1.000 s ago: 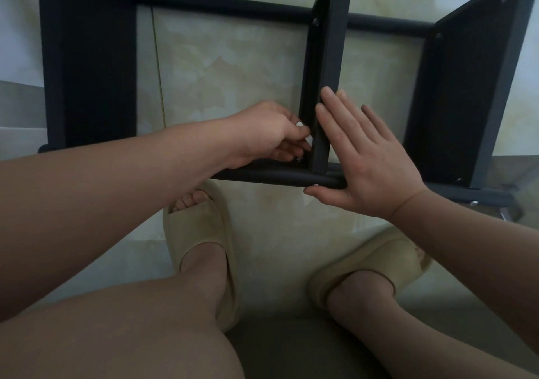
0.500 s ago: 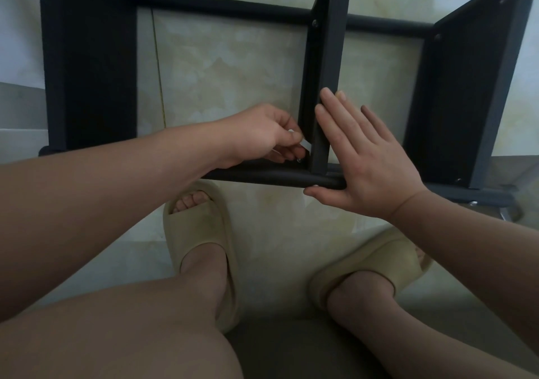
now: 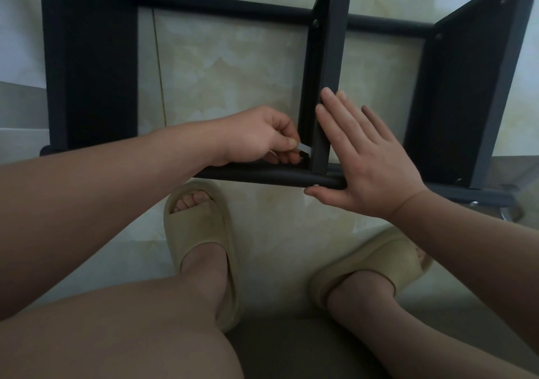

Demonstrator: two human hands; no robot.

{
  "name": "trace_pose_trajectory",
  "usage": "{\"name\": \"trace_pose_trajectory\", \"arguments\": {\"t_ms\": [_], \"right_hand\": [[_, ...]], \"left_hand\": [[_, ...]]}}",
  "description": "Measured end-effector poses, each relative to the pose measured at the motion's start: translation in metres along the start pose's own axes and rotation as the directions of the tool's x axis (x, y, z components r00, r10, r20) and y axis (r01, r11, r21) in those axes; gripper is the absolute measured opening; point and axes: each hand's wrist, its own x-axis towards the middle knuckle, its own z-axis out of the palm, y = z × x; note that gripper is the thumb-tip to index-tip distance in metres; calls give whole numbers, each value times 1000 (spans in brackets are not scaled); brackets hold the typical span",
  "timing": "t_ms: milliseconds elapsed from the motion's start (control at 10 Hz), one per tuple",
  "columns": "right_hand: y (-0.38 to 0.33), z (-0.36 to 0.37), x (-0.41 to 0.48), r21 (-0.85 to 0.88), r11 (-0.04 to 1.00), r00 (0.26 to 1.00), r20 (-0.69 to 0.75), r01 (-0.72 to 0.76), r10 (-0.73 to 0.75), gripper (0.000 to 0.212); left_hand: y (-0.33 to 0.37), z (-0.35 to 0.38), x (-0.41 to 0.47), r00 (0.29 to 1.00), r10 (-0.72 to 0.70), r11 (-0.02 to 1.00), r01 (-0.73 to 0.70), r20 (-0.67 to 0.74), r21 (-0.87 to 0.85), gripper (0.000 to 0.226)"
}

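past my slippers [image 3: 201, 232], the rack's near tube [image 3: 262, 175] runs left to right. my left hand [image 3: 256, 137] pinches a small pale piece [image 3: 303, 147] at its joint. my right hand [image 3: 370, 171] presses flat, fingers straight, on the middle panel [image 3: 332, 57], whose long axis points away from me.

The person wears two soft, thick slippers in a pale sandy colour, the left slipper [image 3: 204, 224] and the right slipper [image 3: 373, 259], each with one wide band over the foot. Little toes [image 3: 189, 199] peek out of the open front of the left one. The arms and the legs are bare, the left hand [image 3: 256, 136] and the right hand [image 3: 370, 165] are bare too, and the fingernails are short.
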Motion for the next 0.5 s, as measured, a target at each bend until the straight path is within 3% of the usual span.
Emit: {"name": "trace_pose_trajectory", "arguments": {"t_ms": [500], "right_hand": [[0,0,0,-1,1000,1000,11,-4,4,103]], "left_hand": [[-6,-4,4,996,18,988,-32,92,151,14]]}}
